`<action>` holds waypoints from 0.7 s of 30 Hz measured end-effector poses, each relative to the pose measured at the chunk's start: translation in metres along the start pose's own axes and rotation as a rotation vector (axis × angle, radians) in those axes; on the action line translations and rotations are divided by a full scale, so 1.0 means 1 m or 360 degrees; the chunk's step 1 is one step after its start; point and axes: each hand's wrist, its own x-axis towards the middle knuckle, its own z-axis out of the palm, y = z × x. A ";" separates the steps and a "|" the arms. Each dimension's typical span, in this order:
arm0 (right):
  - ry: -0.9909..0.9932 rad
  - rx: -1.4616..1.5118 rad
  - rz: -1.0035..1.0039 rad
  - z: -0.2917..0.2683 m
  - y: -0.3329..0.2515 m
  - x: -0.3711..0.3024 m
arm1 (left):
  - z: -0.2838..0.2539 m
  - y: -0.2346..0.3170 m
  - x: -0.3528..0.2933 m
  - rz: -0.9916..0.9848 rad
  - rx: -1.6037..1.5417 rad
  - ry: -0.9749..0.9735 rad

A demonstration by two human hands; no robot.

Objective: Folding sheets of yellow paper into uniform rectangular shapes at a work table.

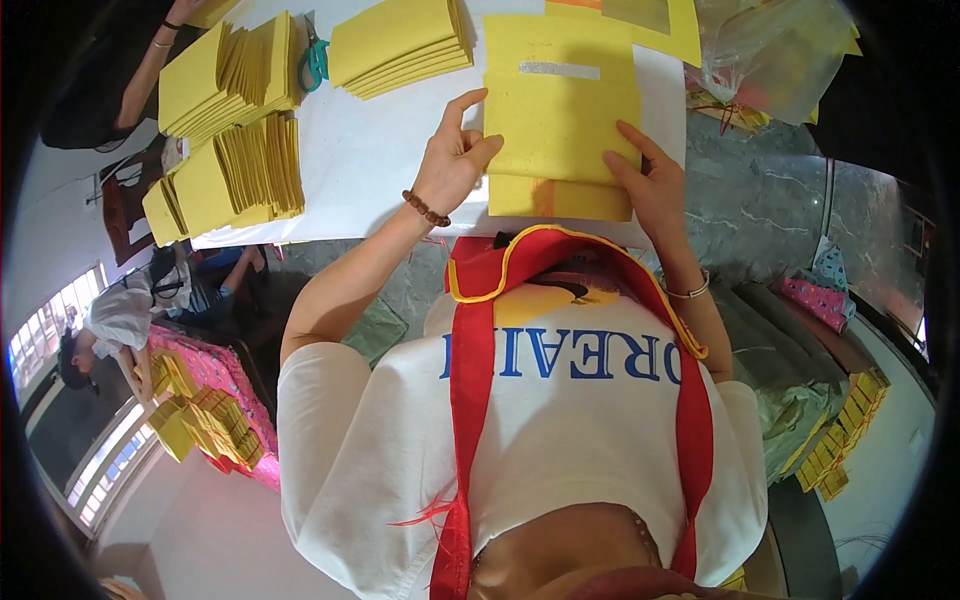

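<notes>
A yellow paper stack (560, 120) with a silver strip near its far end lies on the white table in front of me. The lower sheet, with an orange patch, sticks out on the near side. At the stack's left edge, my left hand (452, 165) has its thumb on the paper and its index finger bent against the side, other fingers curled. My right hand (652, 190) grips the right edge, thumb on top and index finger stretched along it. Whatever lies under the stack is hidden.
Folded yellow paper bundles (230, 170) stand at the left of the white table (390, 165), with another pile (400, 45) further back. Teal-handled scissors (314, 62) lie between them. A clear plastic bag (775, 55) is at the far right. Another person (140, 300) works lower left.
</notes>
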 end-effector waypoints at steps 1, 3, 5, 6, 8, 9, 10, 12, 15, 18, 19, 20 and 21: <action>0.0004 0.0005 0.0000 0.000 -0.001 -0.001 | 0.000 -0.001 0.000 0.0001 0.0006 -0.0003; 0.0025 -0.0101 -0.0014 0.001 -0.004 -0.001 | 0.000 -0.004 0.000 0.0051 0.0083 0.0054; 0.0030 -0.0097 -0.0045 0.001 -0.002 -0.001 | -0.001 -0.004 0.000 0.0076 0.0195 0.0077; 0.0033 -0.0101 -0.0072 0.001 -0.001 -0.001 | -0.001 -0.001 0.000 0.0097 0.0299 0.0100; 0.0062 -0.0110 -0.0085 0.002 -0.001 -0.002 | 0.001 0.009 0.000 0.0280 0.0628 0.0219; 0.0082 -0.0124 -0.0098 0.003 -0.001 -0.002 | 0.002 0.017 0.000 0.0461 0.0949 0.0345; 0.0091 -0.0122 -0.0095 0.003 -0.001 -0.003 | 0.005 0.024 0.000 0.0465 0.0951 0.0336; 0.0069 -0.0200 -0.0110 0.002 -0.002 -0.003 | 0.019 0.038 0.002 0.1265 0.1497 0.0375; 0.0072 -0.0198 -0.0049 0.004 -0.004 -0.003 | 0.047 0.042 0.001 0.1309 0.1648 0.0169; 0.0107 -0.0246 -0.0129 0.005 -0.002 -0.003 | 0.057 0.027 0.010 0.1380 0.1769 0.0030; 0.0116 -0.0242 -0.0126 0.005 -0.001 -0.002 | 0.058 0.022 0.011 0.1347 0.1794 0.0012; 0.0120 -0.0257 -0.0139 0.005 0.000 -0.002 | 0.058 0.017 0.013 0.1313 0.1818 -0.0006; 0.0123 -0.0270 -0.0151 0.005 0.000 -0.002 | 0.058 0.016 0.014 0.1316 0.1820 -0.0016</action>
